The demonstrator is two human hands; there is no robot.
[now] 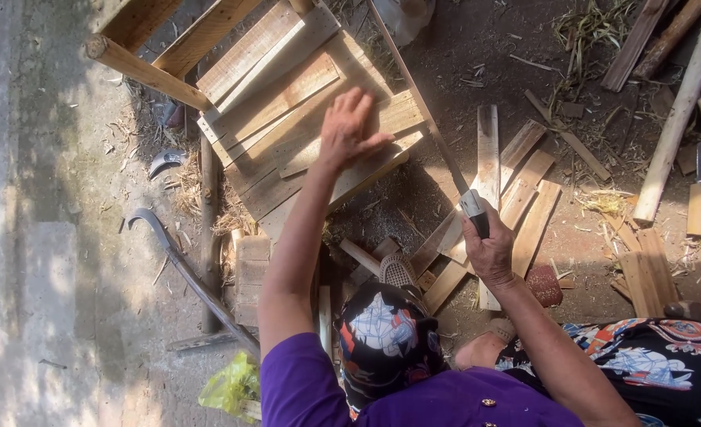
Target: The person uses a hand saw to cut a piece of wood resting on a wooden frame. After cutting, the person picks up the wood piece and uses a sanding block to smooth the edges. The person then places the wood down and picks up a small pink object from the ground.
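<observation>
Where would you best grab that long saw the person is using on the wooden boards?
By its dark handle, where the right hand already holds it, coming from the near end toward the person. The saw blade is long, thin and slanted away across the plank frame, which the left hand steadies.

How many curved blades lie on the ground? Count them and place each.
2. One small curved blade lies left of the wooden pallet; one long-handled hooked blade lies below it. More may hide under wood.
</observation>
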